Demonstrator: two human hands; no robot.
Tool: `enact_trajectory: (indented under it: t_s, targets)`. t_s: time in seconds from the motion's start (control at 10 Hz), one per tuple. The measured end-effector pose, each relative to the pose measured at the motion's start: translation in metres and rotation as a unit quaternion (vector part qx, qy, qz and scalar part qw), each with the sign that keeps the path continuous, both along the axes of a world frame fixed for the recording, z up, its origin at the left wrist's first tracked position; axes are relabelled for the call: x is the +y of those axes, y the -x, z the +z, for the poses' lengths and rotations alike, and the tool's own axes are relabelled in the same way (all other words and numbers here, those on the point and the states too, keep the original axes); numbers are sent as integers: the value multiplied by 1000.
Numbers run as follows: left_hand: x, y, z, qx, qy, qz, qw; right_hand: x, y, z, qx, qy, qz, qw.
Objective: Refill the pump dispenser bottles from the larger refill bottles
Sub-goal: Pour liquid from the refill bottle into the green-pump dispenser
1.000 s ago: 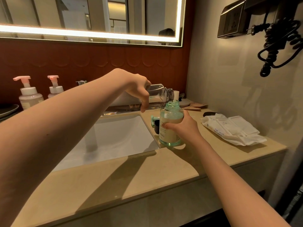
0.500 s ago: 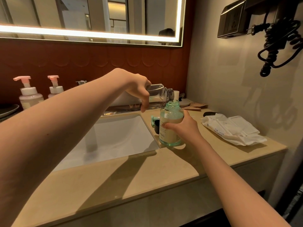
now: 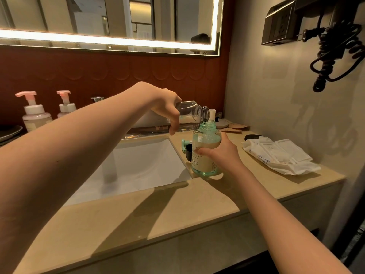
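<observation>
- The green dispenser bottle (image 3: 205, 153), pump off, stands upright on the countertop (image 3: 150, 212) at the sink's (image 3: 138, 165) right front corner, partly filled.
- The right hand (image 3: 221, 153) grips its body.
- The left hand (image 3: 166, 107) grasps the clear refill bottle (image 3: 192, 115), tipped nearly level, mouth just over the green bottle's open neck.
- Its green pump (image 3: 185, 145) lies just behind, by the sink's right edge.
- Two pink-pump dispensers (image 3: 36, 115) stand at the back left; a wipes pack (image 3: 276, 155) lies near the right edge.
</observation>
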State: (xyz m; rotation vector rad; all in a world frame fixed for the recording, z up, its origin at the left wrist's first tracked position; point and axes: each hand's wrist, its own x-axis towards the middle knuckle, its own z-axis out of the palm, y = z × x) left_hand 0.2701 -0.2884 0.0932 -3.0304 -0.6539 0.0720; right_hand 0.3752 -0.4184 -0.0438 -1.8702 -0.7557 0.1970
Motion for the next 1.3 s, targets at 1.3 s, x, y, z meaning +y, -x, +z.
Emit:
enact_trajectory:
  t_s: [1.3]
  targets:
    - [-1,-1,0,1,1,5,1000,-1,2,1,5,-6,3,1000]
